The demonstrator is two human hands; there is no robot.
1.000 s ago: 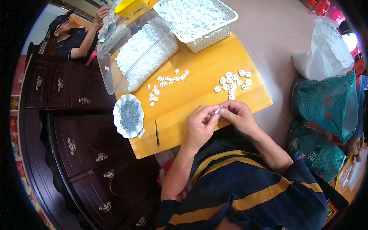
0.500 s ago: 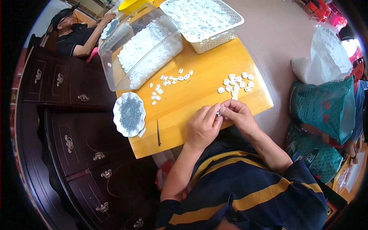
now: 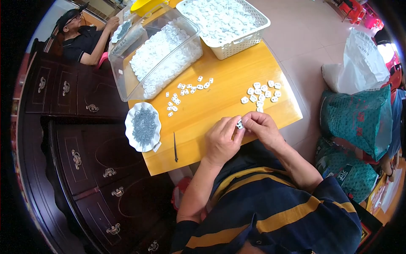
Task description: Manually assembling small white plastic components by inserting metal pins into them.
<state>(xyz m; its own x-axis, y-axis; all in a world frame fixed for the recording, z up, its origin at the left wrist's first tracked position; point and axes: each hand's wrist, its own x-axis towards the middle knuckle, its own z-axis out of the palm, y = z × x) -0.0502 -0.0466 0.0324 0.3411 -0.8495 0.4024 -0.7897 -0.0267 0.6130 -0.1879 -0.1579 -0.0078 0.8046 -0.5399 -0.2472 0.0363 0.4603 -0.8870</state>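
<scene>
My left hand (image 3: 222, 141) and my right hand (image 3: 264, 129) meet at the table's near edge, both closed. Between their fingertips is a small white plastic piece with dark holes (image 3: 239, 124); the fingers cover part of it. Just beyond my right hand lies a loose group of similar white pieces (image 3: 259, 92). Further left, another scatter of small white pieces (image 3: 182, 92) rests on the wood. A thin dark pointed tool (image 3: 175, 148) lies left of my left hand. Beside it stands a scalloped white dish (image 3: 129, 116) full of thin grey metal bits (image 3: 144, 127).
A clear plastic bin (image 3: 120, 86) and a white perforated basket (image 3: 230, 51), both heaped with white pieces, occupy the far side of the table (image 3: 220, 95). Dark wooden drawers (image 3: 84, 154) flank the left. Stuffed bags (image 3: 355, 120) stand at right. Another person (image 3: 84, 40) sits far left.
The white piece shows more between my fingertips, its dark holes now facing up. My hands have barely shifted. At far left, the other person's hand has moved slightly left.
</scene>
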